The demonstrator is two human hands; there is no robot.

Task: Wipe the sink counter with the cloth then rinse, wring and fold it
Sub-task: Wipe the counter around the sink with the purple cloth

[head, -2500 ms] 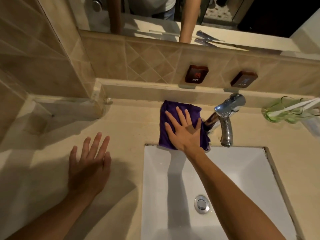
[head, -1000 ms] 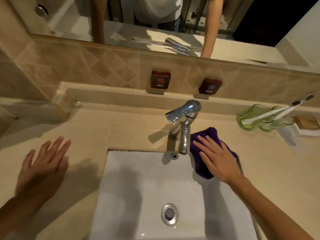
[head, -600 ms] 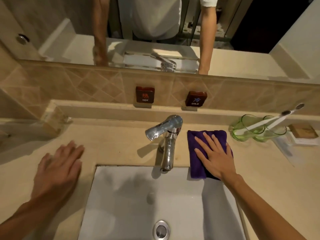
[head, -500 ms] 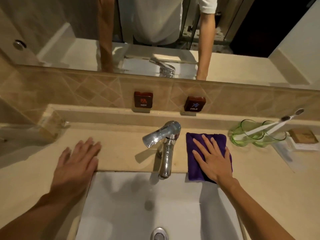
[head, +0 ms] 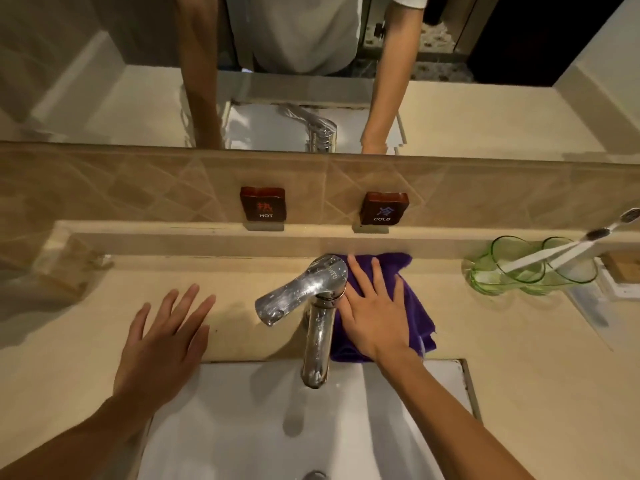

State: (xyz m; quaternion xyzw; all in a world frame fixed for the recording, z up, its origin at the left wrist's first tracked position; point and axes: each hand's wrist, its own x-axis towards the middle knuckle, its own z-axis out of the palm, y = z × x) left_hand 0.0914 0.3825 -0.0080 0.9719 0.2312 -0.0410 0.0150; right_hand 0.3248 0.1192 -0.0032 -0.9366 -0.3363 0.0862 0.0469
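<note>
A purple cloth (head: 414, 299) lies on the beige sink counter (head: 519, 358), just right of and behind the chrome faucet (head: 317, 323). My right hand (head: 372, 310) presses flat on the cloth, fingers straight and spread, their tips near the back ledge. My left hand (head: 164, 341) rests flat on the counter left of the faucet, at the basin's rear left corner, fingers spread, holding nothing. The white basin (head: 270, 427) fills the lower middle.
Two green glass cups (head: 530, 268) with white toothbrushes stand at the right on the counter. HOT (head: 263, 203) and COLD (head: 384, 208) plaques sit on the tiled ledge. A mirror above reflects my arms. A small box (head: 623, 268) sits at the far right edge.
My right hand slid the cloth from left of the faucet to its right side, then back toward the ledge and closer behind the faucet. My left hand shifted right along the counter.
</note>
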